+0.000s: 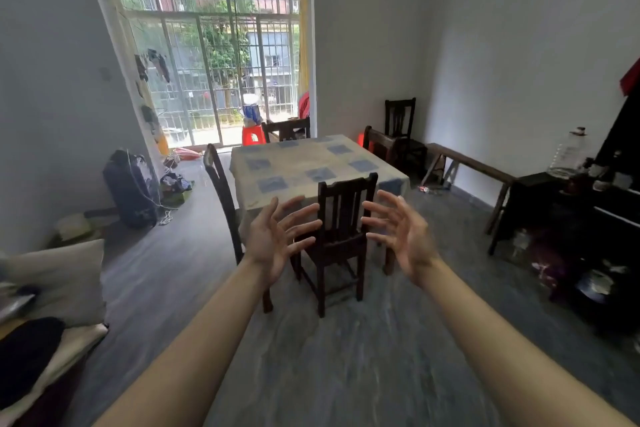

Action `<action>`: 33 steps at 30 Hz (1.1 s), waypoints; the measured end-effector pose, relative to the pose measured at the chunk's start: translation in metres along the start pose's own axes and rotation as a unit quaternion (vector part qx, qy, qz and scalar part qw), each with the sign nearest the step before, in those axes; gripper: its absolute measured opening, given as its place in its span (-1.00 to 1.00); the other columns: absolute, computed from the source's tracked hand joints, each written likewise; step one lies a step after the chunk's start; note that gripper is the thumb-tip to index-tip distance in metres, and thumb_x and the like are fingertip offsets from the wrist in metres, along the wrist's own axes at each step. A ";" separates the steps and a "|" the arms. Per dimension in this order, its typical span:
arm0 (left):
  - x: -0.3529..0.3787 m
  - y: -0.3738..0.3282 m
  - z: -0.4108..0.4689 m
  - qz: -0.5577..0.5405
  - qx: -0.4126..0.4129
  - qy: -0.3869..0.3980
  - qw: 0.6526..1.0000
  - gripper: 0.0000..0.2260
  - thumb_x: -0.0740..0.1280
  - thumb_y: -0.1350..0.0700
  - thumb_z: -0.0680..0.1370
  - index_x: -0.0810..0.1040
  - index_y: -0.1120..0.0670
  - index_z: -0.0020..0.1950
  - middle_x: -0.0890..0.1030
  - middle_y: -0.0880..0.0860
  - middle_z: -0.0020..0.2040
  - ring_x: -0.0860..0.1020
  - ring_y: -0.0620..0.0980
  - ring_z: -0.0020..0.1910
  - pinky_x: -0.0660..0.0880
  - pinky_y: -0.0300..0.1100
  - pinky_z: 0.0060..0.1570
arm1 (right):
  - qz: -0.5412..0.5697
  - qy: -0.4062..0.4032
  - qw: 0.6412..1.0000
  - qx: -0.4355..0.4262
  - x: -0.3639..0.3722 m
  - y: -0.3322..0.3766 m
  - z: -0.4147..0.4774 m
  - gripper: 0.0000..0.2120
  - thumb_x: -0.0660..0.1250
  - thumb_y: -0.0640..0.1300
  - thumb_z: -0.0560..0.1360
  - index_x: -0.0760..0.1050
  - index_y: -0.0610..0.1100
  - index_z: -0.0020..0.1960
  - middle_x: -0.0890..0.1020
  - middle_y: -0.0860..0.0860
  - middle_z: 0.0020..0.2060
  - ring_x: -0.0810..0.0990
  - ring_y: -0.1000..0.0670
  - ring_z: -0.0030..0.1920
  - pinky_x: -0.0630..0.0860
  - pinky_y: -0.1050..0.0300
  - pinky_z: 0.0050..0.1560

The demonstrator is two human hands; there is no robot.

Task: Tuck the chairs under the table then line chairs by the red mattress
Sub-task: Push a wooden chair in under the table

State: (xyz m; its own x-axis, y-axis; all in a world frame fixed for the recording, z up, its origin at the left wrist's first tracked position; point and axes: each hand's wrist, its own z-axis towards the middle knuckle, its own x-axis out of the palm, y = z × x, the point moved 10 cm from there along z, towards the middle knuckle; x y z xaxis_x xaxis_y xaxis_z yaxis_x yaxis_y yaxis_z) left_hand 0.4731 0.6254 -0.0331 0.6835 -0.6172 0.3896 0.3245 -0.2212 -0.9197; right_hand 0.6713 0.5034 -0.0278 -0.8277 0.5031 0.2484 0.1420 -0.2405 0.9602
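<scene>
Wooden and dark, the near chair stands with its slatted back toward the person. Its seat is only partly under the table, which is likely why both arms stretch out at it. The left hand and right hand grasp nothing: the fingers are spread and the palms face each other. They frame the chair back from either side and appear short of it, not touching. I read the pose as readying to take the two uprights and push.

The top rail sits between the hands, a little above the fingertips. Beyond the left hand a second chair stands side-on, pulled out from the table's edge. Past the table, a third chair and, beyond the right hand, a fourth chair sit closer in. A fifth chair waits by the far wall. I cannot pick out the red mattress with certainty.
</scene>
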 end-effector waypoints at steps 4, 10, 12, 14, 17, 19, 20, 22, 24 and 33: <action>-0.016 0.030 0.107 -0.002 -0.004 0.005 1.000 -0.50 0.08 -0.24 0.66 0.57 0.03 0.38 0.67 0.10 0.29 0.65 0.16 0.25 0.50 0.10 0.14 | -0.025 -0.021 0.999 0.011 -0.023 -0.032 0.096 -0.53 0.05 0.13 0.69 0.44 -0.07 0.46 0.68 -0.09 0.25 0.68 -0.15 0.19 0.58 -0.14 0.16; -0.032 0.074 0.271 0.012 -0.045 0.003 0.999 -0.55 0.08 -0.22 0.67 0.59 -0.01 0.32 0.70 0.06 0.26 0.69 0.11 0.17 0.52 0.04 0.08 | -0.052 -0.072 0.995 0.045 -0.061 -0.070 0.235 -0.56 0.06 0.13 0.69 0.49 -0.06 0.40 0.70 -0.07 0.20 0.69 -0.16 0.16 0.59 -0.13 0.13; -0.032 0.087 0.322 0.015 -0.055 -0.002 0.998 -0.56 0.07 -0.20 0.68 0.60 0.00 0.30 0.70 0.06 0.25 0.70 0.09 0.14 0.53 0.03 0.06 | -0.057 -0.085 0.993 0.051 -0.079 -0.079 0.278 -0.61 0.07 0.14 0.68 0.52 0.00 0.32 0.72 -0.03 0.16 0.71 -0.13 0.13 0.64 -0.04 0.03; -0.033 0.103 0.367 0.015 -0.065 -0.006 0.998 -0.57 0.08 -0.19 0.68 0.59 0.01 0.31 0.71 0.06 0.23 0.70 0.10 0.15 0.54 0.05 0.09 | -0.063 -0.099 0.991 0.063 -0.100 -0.094 0.318 -0.62 0.07 0.14 0.69 0.53 0.01 0.31 0.72 -0.03 0.16 0.72 -0.11 0.11 0.63 0.01 -0.03; -0.042 0.129 0.425 0.022 -0.072 -0.024 0.997 -0.59 0.10 -0.15 0.68 0.59 0.03 0.31 0.72 0.05 0.21 0.70 0.11 0.13 0.55 0.06 0.13 | -0.071 -0.107 0.989 0.078 -0.128 -0.124 0.381 -0.60 0.07 0.13 0.69 0.51 -0.02 0.35 0.72 -0.05 0.16 0.71 -0.12 0.11 0.62 -0.04 0.02; -0.053 0.146 0.461 0.034 -0.074 -0.048 0.996 -0.63 0.11 -0.11 0.69 0.62 0.02 0.26 0.74 0.04 0.17 0.71 0.09 0.08 0.56 0.03 0.07 | -0.078 -0.106 0.987 0.088 -0.145 -0.146 0.426 -0.61 0.08 0.13 0.69 0.53 -0.02 0.33 0.73 -0.05 0.15 0.72 -0.11 0.09 0.63 -0.02 -0.01; -0.060 0.154 0.479 0.042 -0.073 -0.064 0.994 -0.64 0.11 -0.09 0.69 0.63 0.02 0.23 0.74 0.04 0.15 0.71 0.09 0.06 0.56 0.01 0.04 | -0.084 -0.102 0.987 0.093 -0.154 -0.158 0.450 -0.63 0.10 0.12 0.68 0.54 -0.01 0.31 0.73 -0.05 0.14 0.73 -0.11 0.07 0.64 0.00 -0.04; -0.075 0.175 0.513 0.056 -0.070 -0.102 0.991 -0.67 0.13 -0.04 0.69 0.65 0.02 0.19 0.75 0.05 0.11 0.70 0.09 0.04 0.57 -0.02 -0.01 | -0.099 -0.093 0.986 0.099 -0.173 -0.183 0.501 -0.67 0.12 0.08 0.69 0.56 -0.01 0.28 0.73 -0.08 0.13 0.73 -0.09 0.01 0.64 0.05 -0.11; -0.086 0.193 0.546 0.075 -0.057 -0.141 0.985 -0.72 0.15 0.03 0.69 0.64 0.04 0.17 0.76 0.09 0.05 0.69 0.07 -0.01 0.55 -0.06 -0.06 | -0.105 -0.082 0.986 0.100 -0.192 -0.207 0.553 -0.69 0.14 0.04 0.69 0.57 -0.04 0.27 0.72 -0.12 0.14 0.73 -0.09 -0.03 0.63 0.06 -0.15; -0.124 0.232 0.645 0.185 -0.019 -0.322 0.928 -0.84 0.31 0.25 0.62 0.66 0.11 0.12 0.73 -0.02 -0.05 0.64 -0.20 -0.05 0.48 -0.18 0.03 | -0.204 -0.045 0.972 0.108 -0.253 -0.283 0.730 -0.73 0.22 -0.17 0.66 0.58 -0.17 0.29 0.65 -0.13 0.24 0.60 -0.05 0.23 0.52 0.19 0.21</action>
State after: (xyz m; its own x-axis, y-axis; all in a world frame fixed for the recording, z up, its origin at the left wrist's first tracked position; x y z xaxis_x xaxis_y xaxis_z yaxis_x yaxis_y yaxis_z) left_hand 0.8849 1.1375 -0.2627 0.9967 -0.0789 -0.0164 -0.0256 -0.1170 -0.9928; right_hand 1.2363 1.0500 -0.2687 -0.7895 0.5931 -0.1578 -0.0700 0.1684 0.9832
